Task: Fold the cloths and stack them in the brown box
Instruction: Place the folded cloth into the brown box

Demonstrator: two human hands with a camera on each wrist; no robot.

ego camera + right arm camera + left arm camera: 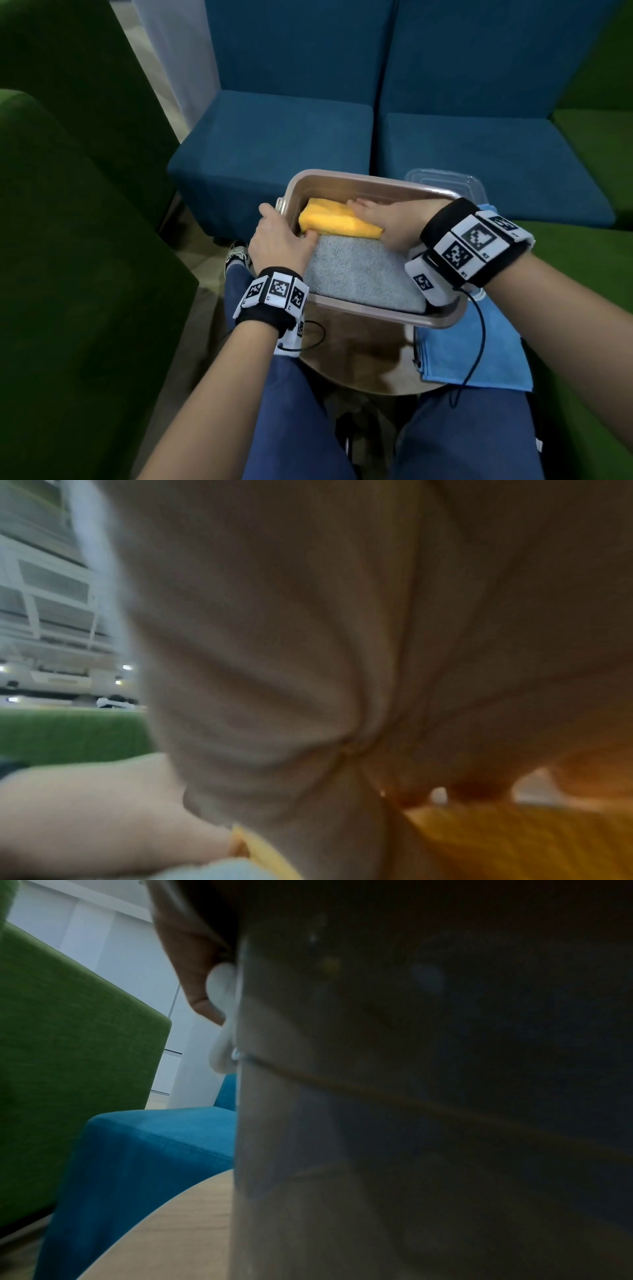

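- Blue chairs [274,137] and green sofas [68,240] ring a small round wooden surface [359,359], which sits between the person's knees.
- On the surface stands the brown box [342,178], lid off; a clear lid [442,178] lies just behind it on the right.
- Inside the box a folded grey cloth [363,274] fills the near part, and a folded yellow cloth [329,219] sits at the far end, its near edge overlapping the grey one.
- The right hand [387,219] lies flat, fingers straight and together, pressing down on the yellow cloth; the right wrist view shows only palm and yellow fabric up close.
- The left hand [277,240] straddles the box's left wall: the thumb touches the yellow cloth's near corner while the fingers curl over the rim by the white latch [222,1015].
- A blue cloth [479,349] lies on the surface to the right of the box, partly under it, flat but not in the box.
- Judgement: two cloths look stowed, the yellow one being settled into place; the blue cloth is left to fold further, if needed, and stack. Whether other cloths wait out of view cannot be told.
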